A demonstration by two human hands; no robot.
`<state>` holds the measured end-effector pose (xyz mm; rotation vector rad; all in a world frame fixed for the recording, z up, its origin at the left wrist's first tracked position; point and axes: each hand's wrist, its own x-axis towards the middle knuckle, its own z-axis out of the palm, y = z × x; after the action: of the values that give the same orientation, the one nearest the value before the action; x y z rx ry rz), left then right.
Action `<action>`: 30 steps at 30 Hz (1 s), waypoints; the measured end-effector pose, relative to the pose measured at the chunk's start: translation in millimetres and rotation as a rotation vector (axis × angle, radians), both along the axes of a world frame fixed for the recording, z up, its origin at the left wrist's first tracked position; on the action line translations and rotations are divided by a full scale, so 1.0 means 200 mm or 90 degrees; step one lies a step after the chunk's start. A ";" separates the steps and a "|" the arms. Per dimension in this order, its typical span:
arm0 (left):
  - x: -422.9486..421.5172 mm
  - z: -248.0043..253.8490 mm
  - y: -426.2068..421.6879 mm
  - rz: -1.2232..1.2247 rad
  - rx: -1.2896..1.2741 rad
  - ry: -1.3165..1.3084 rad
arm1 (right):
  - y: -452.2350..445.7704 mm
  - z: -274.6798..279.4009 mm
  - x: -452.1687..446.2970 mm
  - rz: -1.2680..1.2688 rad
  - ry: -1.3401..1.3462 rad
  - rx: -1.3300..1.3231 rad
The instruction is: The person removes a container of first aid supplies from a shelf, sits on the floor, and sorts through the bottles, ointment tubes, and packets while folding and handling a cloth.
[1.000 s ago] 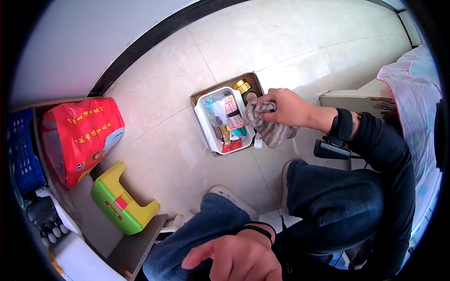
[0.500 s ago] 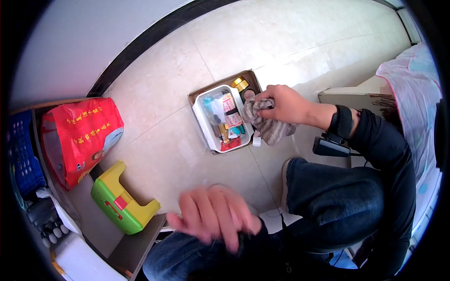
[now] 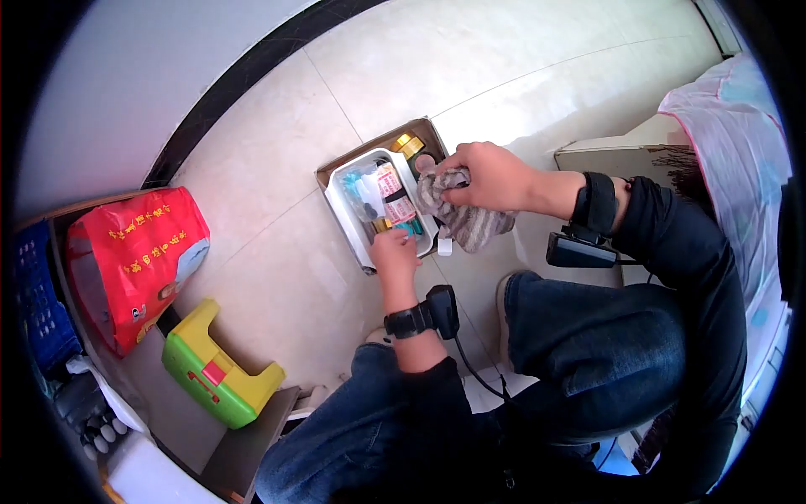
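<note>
Fingers (image 3: 460,164) of right hand (image 3: 491,176) pinch striped cloth (image 3: 478,225), bunched at the 3-o'clock side of white tray (image 3: 346,220). Left hand (image 3: 395,252) at tray's 6-o'clock end, fingers curled; cannot tell if gripping. Progress, judged: cloth outside tray; pink-white packet (image 3: 389,181) and others inside, handling unfinished. Right forearm enters from 4 o'clock, left from 6, fingertips toward 1.

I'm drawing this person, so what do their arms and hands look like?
The left hand and right hand are bare. Both have a black wrist strap, a dark boxy gadget and a black cable. Black sleeves end above the straps.
</note>
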<state>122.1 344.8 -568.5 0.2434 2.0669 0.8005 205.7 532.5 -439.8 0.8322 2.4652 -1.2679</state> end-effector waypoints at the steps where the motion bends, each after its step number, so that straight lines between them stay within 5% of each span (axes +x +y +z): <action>1: -0.01 0.01 0.02 -0.028 -0.016 0.017 | 0.00 0.00 0.00 0.002 -0.013 -0.002; 4: -0.01 0.05 0.07 -0.088 -0.163 0.067 | 0.00 0.01 0.00 0.003 -0.022 0.002; 10: 0.00 -0.11 0.01 -0.067 -0.209 0.212 | 0.01 0.04 -0.02 0.020 -0.037 -0.006; 17: 0.02 -0.01 0.10 -0.124 -0.269 0.314 | 0.00 0.00 -0.01 0.023 -0.026 -0.012; 30: -0.03 -0.03 -0.03 -0.027 -0.112 0.140 | -0.02 0.00 -0.01 0.012 -0.020 0.002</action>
<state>115.8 339.1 -575.0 0.2866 2.3164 0.5828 204.3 529.0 -440.7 0.8219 2.4445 -1.2354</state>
